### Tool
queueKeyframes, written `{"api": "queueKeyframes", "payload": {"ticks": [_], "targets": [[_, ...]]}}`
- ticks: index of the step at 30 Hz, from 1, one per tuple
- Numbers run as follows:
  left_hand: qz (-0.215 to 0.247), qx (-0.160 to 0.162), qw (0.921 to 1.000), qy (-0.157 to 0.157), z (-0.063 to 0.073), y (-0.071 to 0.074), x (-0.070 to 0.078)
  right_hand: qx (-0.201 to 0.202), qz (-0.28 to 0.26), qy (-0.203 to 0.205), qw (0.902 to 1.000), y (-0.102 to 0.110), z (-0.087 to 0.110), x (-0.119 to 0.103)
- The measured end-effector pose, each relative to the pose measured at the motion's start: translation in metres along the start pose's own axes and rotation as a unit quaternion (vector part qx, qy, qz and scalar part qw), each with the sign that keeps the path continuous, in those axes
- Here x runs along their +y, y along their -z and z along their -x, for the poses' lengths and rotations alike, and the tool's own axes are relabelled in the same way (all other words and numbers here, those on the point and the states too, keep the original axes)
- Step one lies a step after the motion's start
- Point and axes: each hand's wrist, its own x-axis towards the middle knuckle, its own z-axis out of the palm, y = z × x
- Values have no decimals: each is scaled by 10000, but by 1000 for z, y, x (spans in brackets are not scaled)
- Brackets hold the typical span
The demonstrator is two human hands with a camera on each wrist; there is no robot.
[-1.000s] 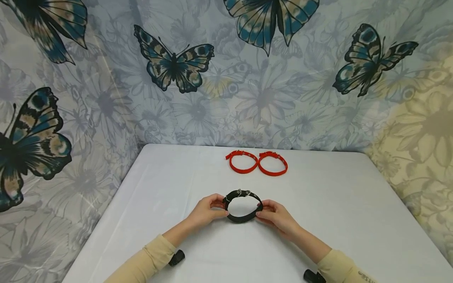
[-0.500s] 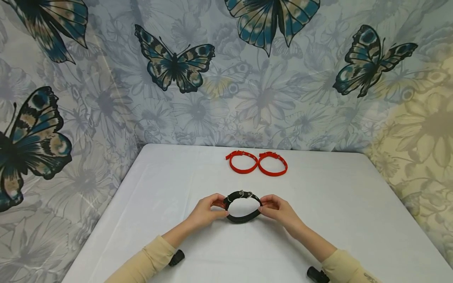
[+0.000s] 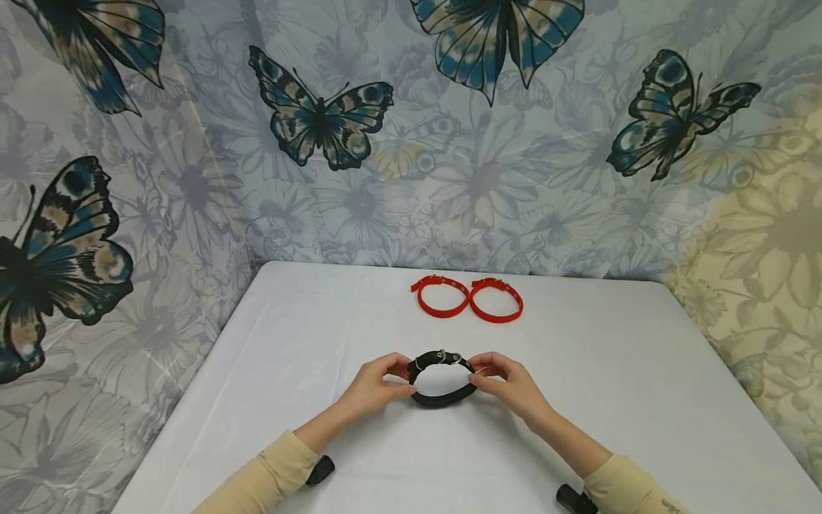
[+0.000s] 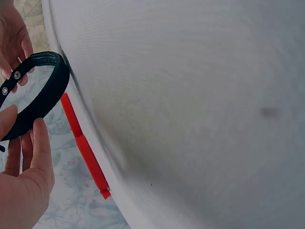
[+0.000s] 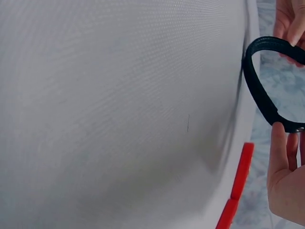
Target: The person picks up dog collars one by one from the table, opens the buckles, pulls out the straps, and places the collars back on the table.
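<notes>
A black buckled collar [image 3: 442, 401], closed into a ring, is held between both hands over the white table. Its metal buckle and ring face the far side in the head view; metal eyelets show along the strap in the left wrist view. My left hand [image 3: 372, 385] pinches the ring's left side between thumb and fingers. On the opposite side, my right hand [image 3: 510, 385] pinches the strap the same way. The right wrist view shows the collar [image 5: 259, 90] with the right hand's fingers [image 5: 278, 143] at its lower edge.
Two red buckled collars, a left one [image 3: 442, 313] and a right one [image 3: 496, 319], lie side by side near the back of the white table [image 3: 308, 314]. Behind it hangs a butterfly-patterned cloth [image 3: 475, 185]. Dark wrist cameras [image 3: 321, 470] sit under the sleeves.
My right hand has shifted its grip slightly up along the collar's right side. The collar has turned a little, its buckle moving to the right. My left hand stays nearly still.
</notes>
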Motion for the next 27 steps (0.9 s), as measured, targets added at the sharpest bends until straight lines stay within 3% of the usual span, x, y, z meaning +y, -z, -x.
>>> {"api": "queueKeyframes", "payload": {"ticks": [3,11,18,27], "targets": [[44,-33,10000,-43,2,0,7,2,-41,-24,10000,0,0,1],[19,140,9999,-88,-6,-2,-19,-20,27,29,10000,1,1,4],[-99,239,9991,-334,-14,-4,-14,-36,59,61,10000,3,3,5],[-306,261,9991,-121,-18,-6,-9,-8,123,-24,9999,2,6,3]]}}
